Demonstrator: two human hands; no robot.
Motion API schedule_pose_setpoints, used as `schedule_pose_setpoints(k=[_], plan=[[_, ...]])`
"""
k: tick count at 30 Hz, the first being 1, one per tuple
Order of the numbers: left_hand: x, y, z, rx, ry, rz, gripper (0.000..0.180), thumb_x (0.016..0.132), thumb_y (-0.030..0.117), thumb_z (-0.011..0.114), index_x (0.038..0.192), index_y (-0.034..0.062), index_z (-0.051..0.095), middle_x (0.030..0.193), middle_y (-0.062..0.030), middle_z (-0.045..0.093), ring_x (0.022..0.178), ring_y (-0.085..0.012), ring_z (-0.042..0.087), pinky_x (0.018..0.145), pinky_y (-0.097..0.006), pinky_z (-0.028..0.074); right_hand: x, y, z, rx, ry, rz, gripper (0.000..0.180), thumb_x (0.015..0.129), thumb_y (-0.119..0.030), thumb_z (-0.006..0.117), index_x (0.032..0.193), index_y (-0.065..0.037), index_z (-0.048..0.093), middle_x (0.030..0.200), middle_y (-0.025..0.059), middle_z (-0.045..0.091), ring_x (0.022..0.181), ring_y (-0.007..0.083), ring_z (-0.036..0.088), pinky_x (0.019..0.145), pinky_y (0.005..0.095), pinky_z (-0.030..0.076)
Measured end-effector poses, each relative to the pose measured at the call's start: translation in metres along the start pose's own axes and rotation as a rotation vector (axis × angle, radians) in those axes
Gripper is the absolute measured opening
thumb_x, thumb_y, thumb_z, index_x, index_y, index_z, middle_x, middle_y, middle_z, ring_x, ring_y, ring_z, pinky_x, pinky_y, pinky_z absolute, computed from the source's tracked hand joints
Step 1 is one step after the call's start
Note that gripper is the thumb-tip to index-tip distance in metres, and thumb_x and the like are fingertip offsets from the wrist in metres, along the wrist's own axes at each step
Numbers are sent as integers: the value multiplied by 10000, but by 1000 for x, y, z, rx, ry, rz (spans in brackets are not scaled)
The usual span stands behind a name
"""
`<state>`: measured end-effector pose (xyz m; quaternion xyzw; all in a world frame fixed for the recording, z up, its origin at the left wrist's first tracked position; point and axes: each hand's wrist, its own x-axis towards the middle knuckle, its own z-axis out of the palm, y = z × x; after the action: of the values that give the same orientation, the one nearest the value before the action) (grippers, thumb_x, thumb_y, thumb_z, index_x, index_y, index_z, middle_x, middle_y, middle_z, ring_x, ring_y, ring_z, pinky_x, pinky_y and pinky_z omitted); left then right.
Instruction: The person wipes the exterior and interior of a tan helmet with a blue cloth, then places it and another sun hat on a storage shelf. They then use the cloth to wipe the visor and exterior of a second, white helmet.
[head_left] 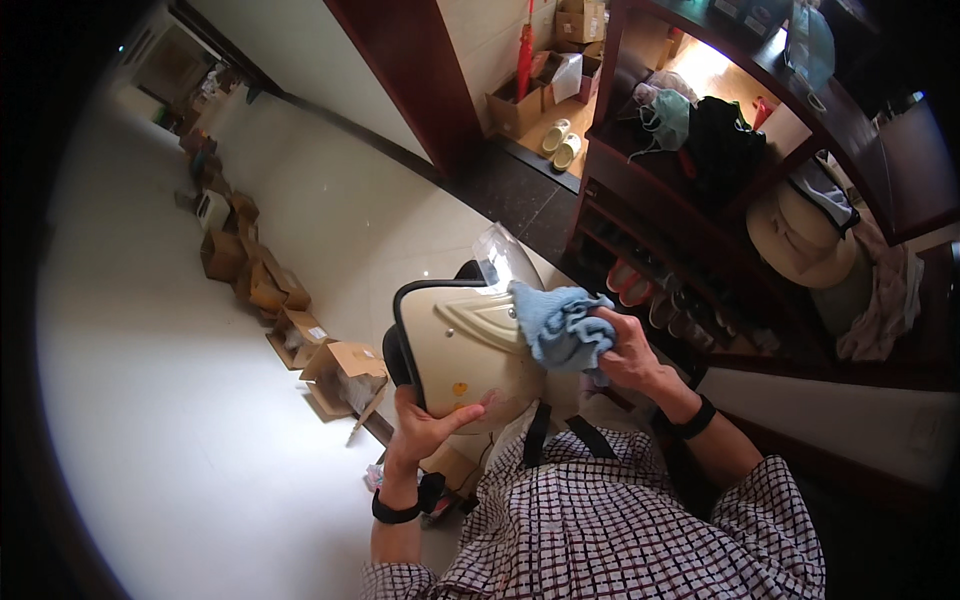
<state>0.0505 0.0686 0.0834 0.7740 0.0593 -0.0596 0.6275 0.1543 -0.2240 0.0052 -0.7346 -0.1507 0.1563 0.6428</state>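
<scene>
A cream helmet (460,345) with a black rim and a clear visor sits in front of my chest, near the middle of the view. My left hand (425,425) grips its lower edge from below, thumb on the shell. My right hand (625,352) is closed on a crumpled light blue cloth (558,328), which is pressed against the helmet's right side. Black straps hang down from the helmet over my checked shirt.
Several open cardboard boxes (335,370) line the pale floor on the left. A dark wooden shelf unit (640,190) on the right holds shoes, clothes and hats. Pale slippers (560,143) and more boxes lie in the doorway beyond.
</scene>
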Motion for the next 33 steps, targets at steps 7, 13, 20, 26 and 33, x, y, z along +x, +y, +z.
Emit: schedule_pose_setpoints(k=[7,13,20,26,33], plan=[[-1,11,-4,47,-96,54,437,597,38,853,947,-64,612,897,-124,676,814,-185,658,717,-307,557,-11,3,-6,531,272,-84,261,819,-25,588,1076,20,586,955,6,631,853,92,576,774,237,480],[1,25,2,21,-224,-1,405,595,22,833,942,-56,638,884,-120,690,796,-165,664,728,-288,543,16,-72,10,-385,2,-632,438,612,-112,710,1021,-25,582,1019,138,598,964,347,573,835,416,453],[-15,34,-11,-246,-82,-75,574,483,3,846,993,-91,600,906,-141,671,864,-242,652,784,-351,537,80,-43,-19,240,112,-211,258,758,-17,582,1015,6,589,849,30,617,792,86,547,722,261,481],[-30,-6,-33,-581,62,146,899,507,84,845,1276,-76,407,1191,-175,563,1075,-283,566,941,-405,434,59,47,3,638,190,240,235,824,-165,506,981,-33,620,829,-3,588,726,85,534,654,257,470],[-25,-13,-22,-663,177,96,897,505,126,856,1262,-75,420,1173,-167,572,1059,-287,573,930,-383,445,52,32,5,897,254,400,292,869,-253,557,1065,-37,571,947,18,606,768,114,585,667,280,502]])
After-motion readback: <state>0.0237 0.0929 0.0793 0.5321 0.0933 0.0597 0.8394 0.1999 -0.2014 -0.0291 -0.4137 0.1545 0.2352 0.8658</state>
